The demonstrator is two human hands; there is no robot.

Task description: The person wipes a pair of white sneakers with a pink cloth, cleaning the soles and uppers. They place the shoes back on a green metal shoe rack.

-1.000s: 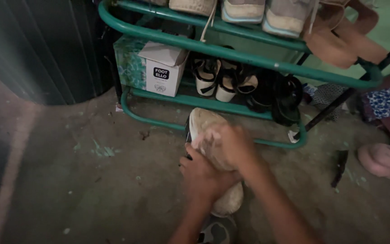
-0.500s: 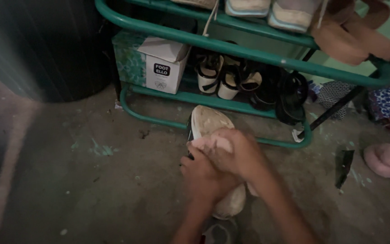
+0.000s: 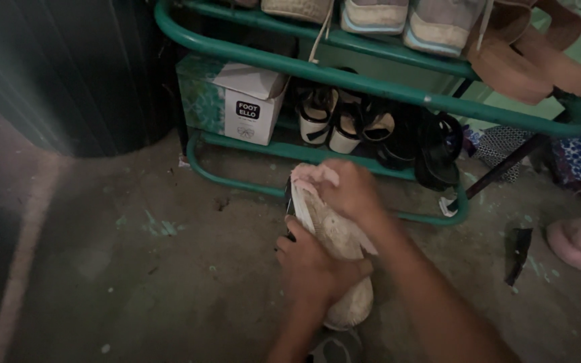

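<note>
Left hand (image 3: 314,265) had its fingers wrapped around the side of a pale shoe (image 3: 334,235) resting on the concrete floor (image 3: 136,269). Right hand (image 3: 347,191) had fingers closed over a pinkish cloth (image 3: 311,176) pressed on the shoe's far end. Just beyond those fingers stood a green shoe rack (image 3: 371,86).

That shoe (image 3: 334,235) you've got looks like matt, fuzzy off-white cloth, pretty worn, and the rag (image 3: 311,176) on it is soft pink fabric. The rack (image 3: 371,84) is green painted metal tube, slightly glossy. Cardboard box (image 3: 247,101), matt. Floor (image 3: 136,269) is rough, paint-speckled concrete.
</note>
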